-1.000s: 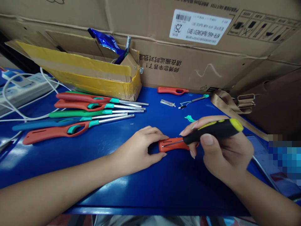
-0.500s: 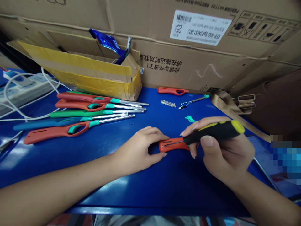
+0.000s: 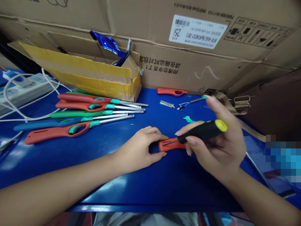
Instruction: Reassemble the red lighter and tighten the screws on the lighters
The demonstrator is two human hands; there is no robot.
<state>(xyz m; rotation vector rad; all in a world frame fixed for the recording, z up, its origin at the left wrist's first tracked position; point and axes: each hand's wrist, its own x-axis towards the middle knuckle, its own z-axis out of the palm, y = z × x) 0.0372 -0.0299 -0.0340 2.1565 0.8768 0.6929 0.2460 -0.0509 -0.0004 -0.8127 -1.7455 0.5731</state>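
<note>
On the blue table, my left hand [image 3: 135,150] pinches the end of an orange-red lighter casing [image 3: 172,143] between thumb and fingers. My right hand [image 3: 225,153] grips a black-and-yellow screwdriver [image 3: 199,134], one finger lifted off the handle. Its thin shaft lies over the casing, tip close to the slot near my left hand; whether it touches is unclear. The casing's far part is hidden by my right hand. Behind it lie a green plastic piece [image 3: 188,119], a clear small tank [image 3: 166,104], a thin rod with wires [image 3: 196,99] and another orange-red casing [image 3: 170,91].
Several long-nosed lighters [image 3: 63,130] lie at left, beside white cables and a power strip [image 3: 28,86]. A yellow-taped carton [image 3: 94,77] stands behind them against a large cardboard box [image 3: 152,40]. At right are a strap with a buckle [image 3: 242,105] and a phone-like device [image 3: 265,166].
My right hand has shifted slightly left and raised a finger off the screwdriver handle, which has swung left. My left hand keeps its hold on the casing.
</note>
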